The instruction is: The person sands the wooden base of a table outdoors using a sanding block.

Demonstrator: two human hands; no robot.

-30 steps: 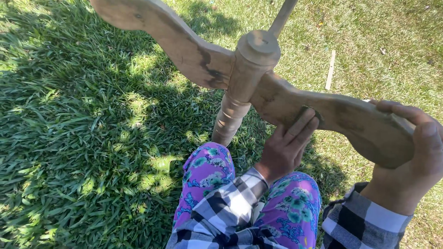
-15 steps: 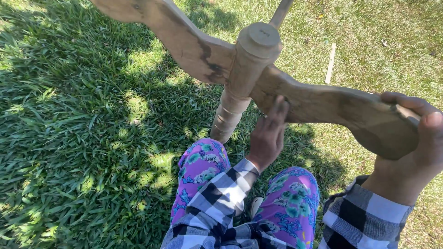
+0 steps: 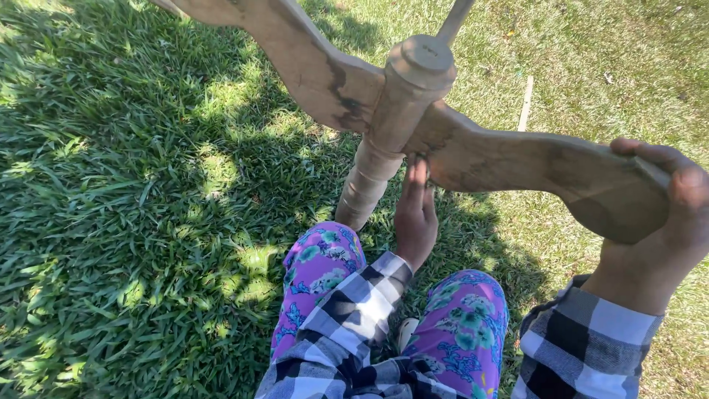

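Observation:
A wooden frame stands on the grass: a turned upright post (image 3: 402,111) with a wavy flat crossbar (image 3: 517,159) running through it. My right hand (image 3: 665,222) is curled around the crossbar's rounded right end. My left hand (image 3: 415,214) reaches up under the crossbar, fingertips touching the wood where bar and post meet, fingers straight and together. Both sleeves are black-and-white plaid. My knees (image 3: 458,318) in purple flowered trousers sit just below the post.
Green grass (image 3: 133,185) with patches of shade lies all around. A thin pale stick (image 3: 525,103) lies on the grass behind the crossbar. A thin rod (image 3: 452,21) rises from behind the post top.
My left hand has slid from flat under the crossbar's right part to the joint by the post, fingers now pointing up. My right hand has kept its hold on the bar's end.

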